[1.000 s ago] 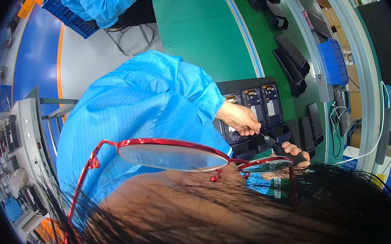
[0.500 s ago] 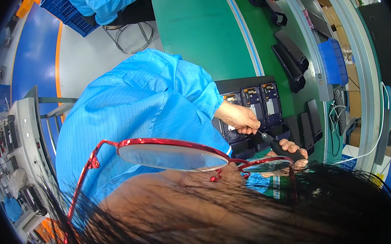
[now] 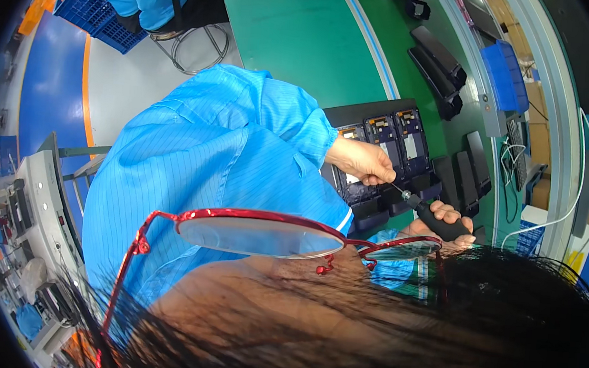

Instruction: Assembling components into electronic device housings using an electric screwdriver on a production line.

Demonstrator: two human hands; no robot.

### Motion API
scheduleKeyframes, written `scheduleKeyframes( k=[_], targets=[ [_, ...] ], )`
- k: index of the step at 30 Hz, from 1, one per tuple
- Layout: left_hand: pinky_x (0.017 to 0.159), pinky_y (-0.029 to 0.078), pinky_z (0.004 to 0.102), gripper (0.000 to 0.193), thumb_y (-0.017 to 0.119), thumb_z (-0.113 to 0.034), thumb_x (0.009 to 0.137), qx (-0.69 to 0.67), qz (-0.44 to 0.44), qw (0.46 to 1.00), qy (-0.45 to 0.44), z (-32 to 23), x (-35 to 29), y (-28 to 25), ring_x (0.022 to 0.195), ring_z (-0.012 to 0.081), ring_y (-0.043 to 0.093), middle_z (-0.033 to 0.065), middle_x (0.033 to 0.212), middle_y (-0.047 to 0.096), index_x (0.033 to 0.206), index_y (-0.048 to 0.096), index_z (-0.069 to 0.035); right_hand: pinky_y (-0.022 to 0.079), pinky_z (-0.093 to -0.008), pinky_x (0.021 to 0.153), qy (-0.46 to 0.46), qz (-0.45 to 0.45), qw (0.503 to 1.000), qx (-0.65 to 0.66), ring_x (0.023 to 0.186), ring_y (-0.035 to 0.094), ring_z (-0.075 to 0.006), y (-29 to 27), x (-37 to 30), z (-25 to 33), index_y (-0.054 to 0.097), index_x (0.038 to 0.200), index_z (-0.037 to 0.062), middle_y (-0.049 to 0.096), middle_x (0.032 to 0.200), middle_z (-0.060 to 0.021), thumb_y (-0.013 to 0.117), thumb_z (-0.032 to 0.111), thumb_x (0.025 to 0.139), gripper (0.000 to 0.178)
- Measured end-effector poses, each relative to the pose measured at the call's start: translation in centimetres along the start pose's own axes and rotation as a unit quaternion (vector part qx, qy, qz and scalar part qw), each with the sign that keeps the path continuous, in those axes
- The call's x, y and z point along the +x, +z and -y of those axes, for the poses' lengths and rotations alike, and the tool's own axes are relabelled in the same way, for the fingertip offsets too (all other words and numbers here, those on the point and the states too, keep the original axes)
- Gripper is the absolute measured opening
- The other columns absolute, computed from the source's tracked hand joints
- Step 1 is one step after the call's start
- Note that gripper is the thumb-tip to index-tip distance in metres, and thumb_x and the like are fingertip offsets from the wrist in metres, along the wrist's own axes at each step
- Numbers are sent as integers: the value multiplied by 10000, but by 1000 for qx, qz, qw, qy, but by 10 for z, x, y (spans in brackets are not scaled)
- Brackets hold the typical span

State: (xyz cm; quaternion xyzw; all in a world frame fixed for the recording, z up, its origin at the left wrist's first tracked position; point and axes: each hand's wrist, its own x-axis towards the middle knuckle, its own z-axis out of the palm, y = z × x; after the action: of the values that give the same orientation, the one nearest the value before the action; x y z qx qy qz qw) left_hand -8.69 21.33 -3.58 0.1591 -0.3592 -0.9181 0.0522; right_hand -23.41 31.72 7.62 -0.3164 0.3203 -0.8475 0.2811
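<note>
Screwdriver (image 3: 425, 209) is likely light and rigid, best held by its handle (image 3: 443, 228): right hand (image 3: 450, 215) clamped there, left hand (image 3: 365, 162) with fingertips together.

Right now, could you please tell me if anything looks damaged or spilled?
Nothing stands out: three dark devices sit in a row, the right hand grips a black screwdriver, with the left hand at its tip.

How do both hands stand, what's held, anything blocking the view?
Left hand pinching at the black-handled tool's thin end; right hand wrapped around its thick end. Open dark units beside left hand. Red-framed glasses and hair cover lower view.
</note>
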Motion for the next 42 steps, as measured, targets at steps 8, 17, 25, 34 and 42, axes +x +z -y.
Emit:
scheduleKeyframes(
  k=[8,17,25,34,42],
  targets=[
    [490,379,222,178,561,-169,897,26,16,999,19,-5,3,-2,558,76,440,-5,652,502,833,594,-6,417,-328,504,12,-50,998,35,555,474,-166,2,0,-4,542,899,112,497,649,-43,524,448,858,339],
    [569,398,230,367,465,-343,969,-7,5,1000,-24,-15,0,0,626,101,469,27,720,530,869,573,-7,452,-386,533,-39,-86,995,13,537,497,-221,17,1,-6,499,971,99,511,662,-89,561,400,841,333],
    [572,413,232,367,437,-325,982,-3,17,1000,-14,-17,-5,8,643,98,472,31,723,521,863,581,-10,442,-390,535,-41,-93,994,-48,535,495,-216,20,-1,1,535,937,101,513,635,-85,550,455,822,373],
    [559,401,225,366,439,-327,982,17,45,999,-15,-30,-8,22,609,91,454,20,698,517,838,583,-24,446,-389,543,-49,-69,995,-46,546,499,-215,27,4,15,530,939,100,510,630,-84,547,451,825,370],
    [551,397,201,300,497,-271,964,26,14,1000,-5,-37,-20,29,584,70,444,14,701,544,859,589,-5,442,-385,550,-20,-75,996,-45,555,490,-211,43,5,20,521,927,92,501,632,-83,536,464,844,382]
  ],
)
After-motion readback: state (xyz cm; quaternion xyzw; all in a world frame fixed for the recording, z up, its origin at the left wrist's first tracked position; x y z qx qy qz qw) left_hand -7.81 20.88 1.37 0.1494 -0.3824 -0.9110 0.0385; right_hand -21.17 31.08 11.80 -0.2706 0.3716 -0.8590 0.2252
